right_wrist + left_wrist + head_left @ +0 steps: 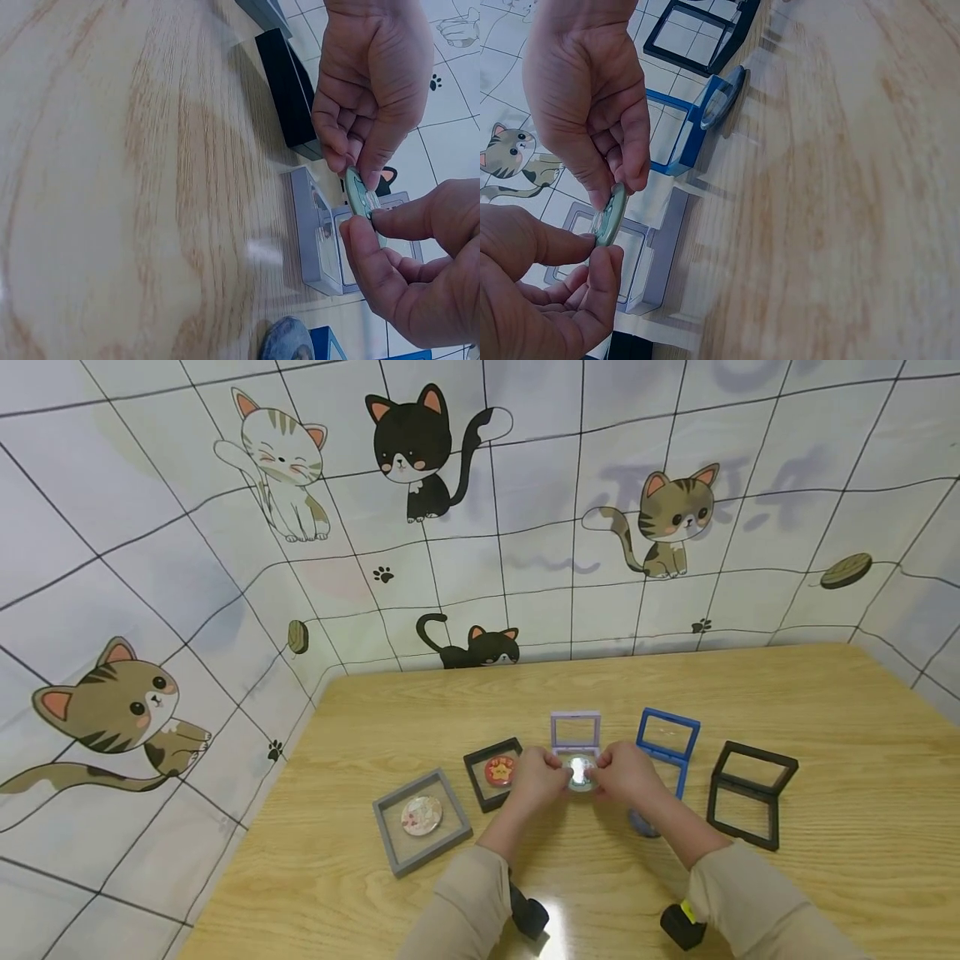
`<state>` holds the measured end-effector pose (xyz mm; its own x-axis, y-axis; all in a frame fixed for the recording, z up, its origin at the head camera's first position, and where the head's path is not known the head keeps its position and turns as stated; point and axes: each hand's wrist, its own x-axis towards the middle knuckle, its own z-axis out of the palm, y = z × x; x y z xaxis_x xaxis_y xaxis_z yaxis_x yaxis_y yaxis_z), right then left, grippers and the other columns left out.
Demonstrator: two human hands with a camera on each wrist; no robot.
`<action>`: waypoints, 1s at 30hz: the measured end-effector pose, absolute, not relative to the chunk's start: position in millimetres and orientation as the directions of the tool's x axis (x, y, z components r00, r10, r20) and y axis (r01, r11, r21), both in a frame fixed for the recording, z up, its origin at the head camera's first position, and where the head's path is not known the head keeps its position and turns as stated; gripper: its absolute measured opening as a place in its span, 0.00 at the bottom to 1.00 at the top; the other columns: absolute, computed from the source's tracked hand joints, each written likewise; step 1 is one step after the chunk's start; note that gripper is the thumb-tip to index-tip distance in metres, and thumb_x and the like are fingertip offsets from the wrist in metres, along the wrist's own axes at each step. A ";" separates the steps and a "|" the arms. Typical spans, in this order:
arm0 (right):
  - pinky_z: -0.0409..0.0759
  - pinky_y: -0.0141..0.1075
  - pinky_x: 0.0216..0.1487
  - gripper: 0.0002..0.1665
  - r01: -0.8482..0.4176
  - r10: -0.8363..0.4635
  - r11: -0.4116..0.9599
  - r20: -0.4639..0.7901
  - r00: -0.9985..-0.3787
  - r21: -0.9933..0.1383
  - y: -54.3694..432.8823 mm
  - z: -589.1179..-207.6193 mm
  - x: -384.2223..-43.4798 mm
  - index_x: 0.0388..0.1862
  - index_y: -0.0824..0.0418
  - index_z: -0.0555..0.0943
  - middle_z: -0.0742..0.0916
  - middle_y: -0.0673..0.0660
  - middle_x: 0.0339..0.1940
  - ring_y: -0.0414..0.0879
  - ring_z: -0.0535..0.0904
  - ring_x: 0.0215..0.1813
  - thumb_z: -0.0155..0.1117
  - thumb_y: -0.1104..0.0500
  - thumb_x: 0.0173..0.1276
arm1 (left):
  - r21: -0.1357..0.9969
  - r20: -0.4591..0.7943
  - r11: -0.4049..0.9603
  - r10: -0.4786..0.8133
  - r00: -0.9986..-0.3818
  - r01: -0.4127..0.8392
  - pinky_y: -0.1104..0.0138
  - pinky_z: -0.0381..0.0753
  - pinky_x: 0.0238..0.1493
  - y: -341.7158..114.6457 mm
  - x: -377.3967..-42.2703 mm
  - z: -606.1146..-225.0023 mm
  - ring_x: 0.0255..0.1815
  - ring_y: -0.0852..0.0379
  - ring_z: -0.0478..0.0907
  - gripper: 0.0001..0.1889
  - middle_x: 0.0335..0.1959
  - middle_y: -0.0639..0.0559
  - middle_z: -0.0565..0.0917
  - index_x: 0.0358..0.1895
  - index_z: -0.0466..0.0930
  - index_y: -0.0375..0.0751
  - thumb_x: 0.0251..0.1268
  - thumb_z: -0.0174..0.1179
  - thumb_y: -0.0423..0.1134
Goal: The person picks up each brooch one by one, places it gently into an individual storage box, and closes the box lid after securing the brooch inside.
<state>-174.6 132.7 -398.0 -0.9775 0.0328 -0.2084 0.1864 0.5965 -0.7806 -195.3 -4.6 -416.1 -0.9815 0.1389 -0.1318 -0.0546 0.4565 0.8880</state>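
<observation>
Both hands pinch one round green-edged badge (581, 772) at its opposite sides. The left hand (538, 779) has thumb and fingers on its left edge; the right hand (632, 774) grips the right edge. In the left wrist view the badge (612, 216) is seen nearly edge-on, tilted, above the table. Just behind it stands an opened lilac display frame (575, 714), its lid raised and its lower half partly covered by the hands. The right wrist view shows the lilac frame (306, 225) close below the badge (360, 196).
Left of the hands lie a black frame (480, 752) with a red badge (499, 770) and a grey frame (385, 827) with a pale badge (422, 816). To the right are an opened blue frame (662, 752), a bluish badge (642, 824) and an opened black frame (744, 787).
</observation>
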 end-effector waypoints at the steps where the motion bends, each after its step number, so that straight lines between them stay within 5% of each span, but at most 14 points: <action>1: 0.77 0.34 0.23 0.12 0.189 0.037 0.598 -0.209 -0.977 -0.779 132.8 -398.1 -175.6 0.20 0.66 0.69 0.80 0.58 0.19 0.46 0.81 0.21 0.62 0.66 0.59 | 0.886 -0.129 0.460 0.133 -0.983 -0.054 0.73 0.74 0.19 -3.9 -196.1 -416.1 0.18 0.59 0.78 0.06 0.19 0.49 0.77 0.27 0.73 0.32 0.51 0.62 0.29; 9: 0.71 0.30 0.19 0.19 0.210 0.065 0.628 -0.219 -0.974 -0.749 131.7 -398.3 -184.1 0.15 0.60 0.64 0.75 0.53 0.13 0.41 0.76 0.18 0.62 0.64 0.59 | 0.849 -0.100 0.527 0.100 -0.990 -0.033 0.74 0.69 0.18 -1.4 -203.3 -417.0 0.19 0.60 0.72 0.07 0.19 0.51 0.74 0.25 0.74 0.34 0.51 0.63 0.31; 16: 0.71 0.31 0.21 0.12 0.201 0.077 0.651 -0.201 -0.977 -0.732 129.3 -396.1 -190.5 0.21 0.66 0.70 0.79 0.57 0.18 0.45 0.80 0.20 0.63 0.65 0.58 | 0.839 -0.093 0.543 0.078 -0.993 -0.036 0.73 0.68 0.18 -0.8 -207.6 -416.0 0.21 0.59 0.71 0.06 0.20 0.51 0.73 0.26 0.73 0.36 0.52 0.62 0.32; 30: 0.72 0.33 0.22 0.13 0.193 0.081 0.661 -0.187 -0.979 -0.725 130.0 -398.9 -195.0 0.19 0.65 0.69 0.80 0.58 0.18 0.46 0.80 0.21 0.62 0.65 0.59 | 0.786 -0.093 0.617 0.057 -0.994 -0.038 0.72 0.69 0.19 7.3 -216.6 -414.3 0.21 0.59 0.71 0.07 0.22 0.51 0.72 0.26 0.73 0.36 0.51 0.64 0.31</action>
